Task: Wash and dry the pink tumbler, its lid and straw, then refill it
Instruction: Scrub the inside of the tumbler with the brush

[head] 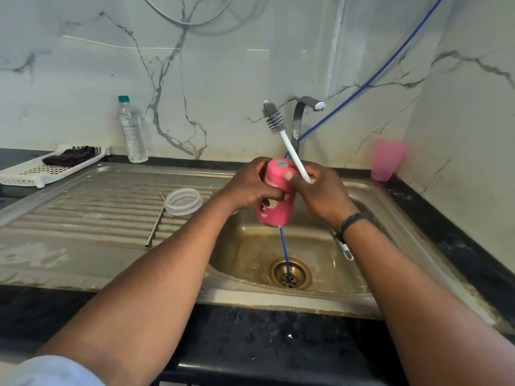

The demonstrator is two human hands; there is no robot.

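Centrally, above the steel sink basin [250, 254], both hands meet on the pink tumbler [276, 201], which is held mouth-down and tilted, its base toward 12 o'clock. The left hand [248, 188] has its fingers curled round the tumbler's left side. The right hand [320, 193] presses its thumb against the tumbler's upper right side while its fingers are clamped on the white handle of a bottle brush [287, 140]; the grey bristled head points toward 11 o'clock, clear of the tumbler, and the handle's far end shows below the right wrist. A dark band [352, 221] circles that wrist.

At 9 o'clock from the tumbler, on the ribbed drainboard [97, 207], lie the clear lid [184, 201] and, just beside it, the metal straw [156, 220], neither touched by a hand. A blue hose [285, 252] drops from under the tumbler into the drain [289, 274] at 6 o'clock. Behind the hands, at 12 o'clock, stands the tap [301, 121]. Farther off, a clear water bottle [132, 129] stands at 10 o'clock against the marble wall, a white tray [28, 174] with a dark cloth [69, 157] lies beyond it, and a pink cup [387, 158] stands at 3 o'clock on the dark counter [446, 235].
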